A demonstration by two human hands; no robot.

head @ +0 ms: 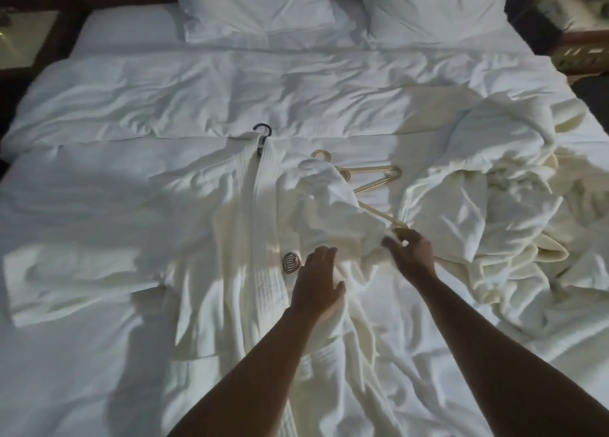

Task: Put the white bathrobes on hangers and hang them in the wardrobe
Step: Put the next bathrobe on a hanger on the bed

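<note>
Two hands (316, 281) (412, 255) on bathrobe (263, 212); hangers (372, 179) beside.

A white waffle-weave bathrobe with a dark round emblem (260, 225) lay spread flat, its collar on a dark plastic hanger (262, 130) well beyond the fingertips. Its emblem sat just left of the left fingers. Pale beige plastic hangers (372, 179) lay just beyond the right fingertips. A second, crumpled white bathrobe (487, 186) was heaped right of them.
</note>
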